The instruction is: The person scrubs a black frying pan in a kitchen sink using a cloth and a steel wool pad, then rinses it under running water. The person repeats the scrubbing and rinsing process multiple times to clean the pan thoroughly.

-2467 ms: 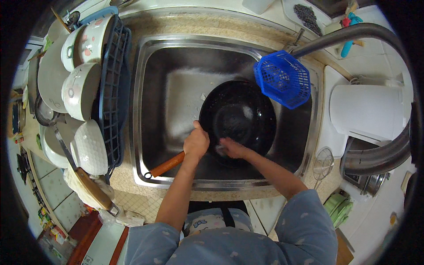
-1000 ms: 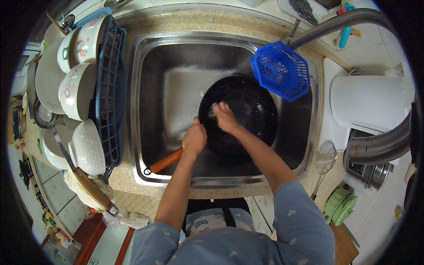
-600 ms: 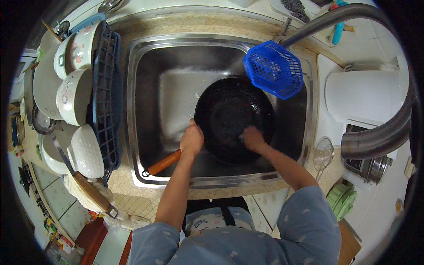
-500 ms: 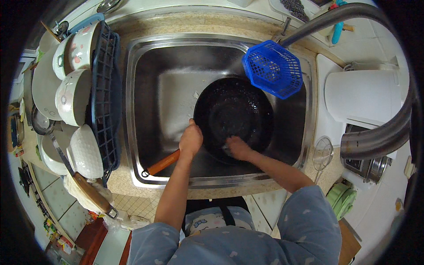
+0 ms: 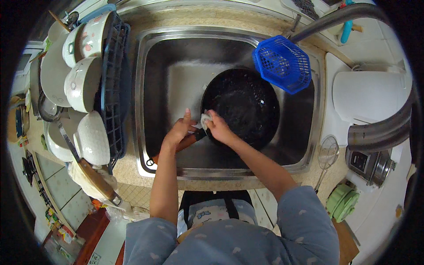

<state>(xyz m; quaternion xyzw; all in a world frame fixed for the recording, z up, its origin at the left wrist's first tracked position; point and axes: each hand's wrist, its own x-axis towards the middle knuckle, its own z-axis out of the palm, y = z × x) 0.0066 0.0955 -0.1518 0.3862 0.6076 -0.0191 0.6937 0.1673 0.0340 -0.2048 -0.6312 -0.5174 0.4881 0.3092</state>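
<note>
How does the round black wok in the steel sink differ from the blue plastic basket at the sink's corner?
The round black wok is solid and dark; the blue plastic basket is bright openwork mesh. The wok lies down in the steel sink, held by the left hand and wiped by the right hand; the smaller basket perches on the rim, untouched.

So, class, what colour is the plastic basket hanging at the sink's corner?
Blue basket, clearest in the head view.

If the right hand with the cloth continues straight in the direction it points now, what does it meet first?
The right hand points up-left across the black pan's near rim. Continuing so, it would probably leave the rim and meet the sink's bare steel floor first; depth is unclear.
</note>
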